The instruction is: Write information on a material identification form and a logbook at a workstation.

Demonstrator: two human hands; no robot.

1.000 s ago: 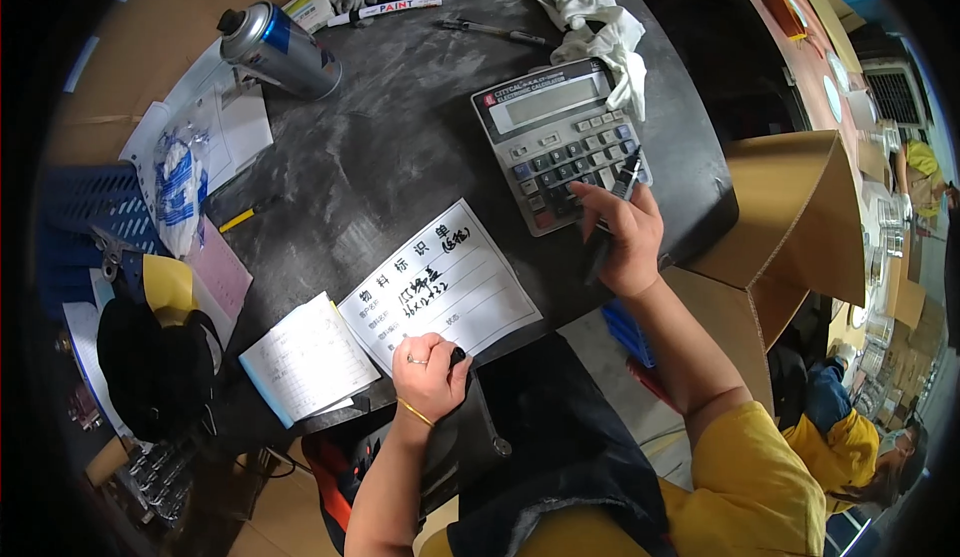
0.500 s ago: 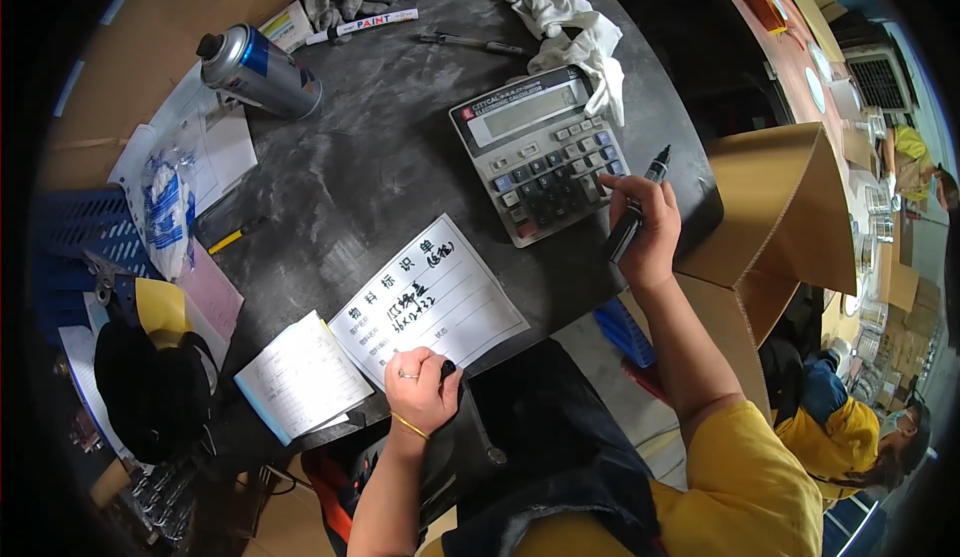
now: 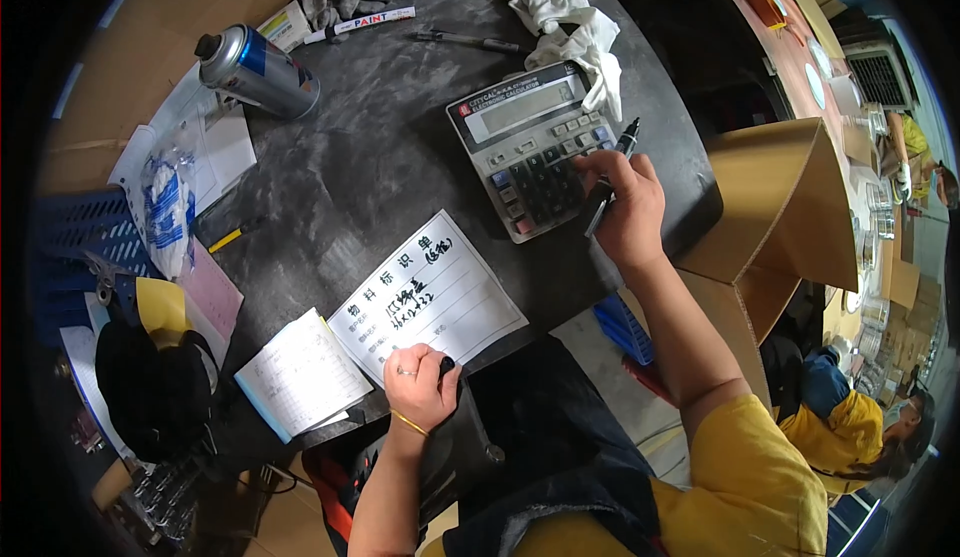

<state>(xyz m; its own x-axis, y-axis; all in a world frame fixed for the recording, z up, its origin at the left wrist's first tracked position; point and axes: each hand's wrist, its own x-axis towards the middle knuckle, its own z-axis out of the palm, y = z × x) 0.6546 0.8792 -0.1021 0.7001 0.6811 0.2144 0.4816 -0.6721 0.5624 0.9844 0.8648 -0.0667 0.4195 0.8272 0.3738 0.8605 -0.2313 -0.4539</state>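
My right hand [image 3: 632, 207] holds a black marker pen [image 3: 627, 138], its bare tip pointing up and away. The index finger of that hand reaches onto the keys of a grey desktop calculator [image 3: 525, 114]. On the near edge of the dark table, my left hand [image 3: 420, 389] rests closed at the lower corner of a white printed form [image 3: 456, 282] with bold black handwriting. A small black piece [image 3: 446, 365], which looks like the marker's cap, sticks out between its thumb and fingers. Left of the form lies an open notebook [image 3: 305, 377] with handwritten pages.
A spray can [image 3: 268, 75] stands at the far left. White gloves [image 3: 585, 42] lie beyond the calculator, near a pen [image 3: 470, 41] and a white paint marker [image 3: 365, 23]. A black cap [image 3: 150, 387] sits at left. An open cardboard box [image 3: 770, 207] borders the table's right side.
My right hand has moved slightly left and up with the marker, further over the calculator's keys. My left hand has stayed in place.
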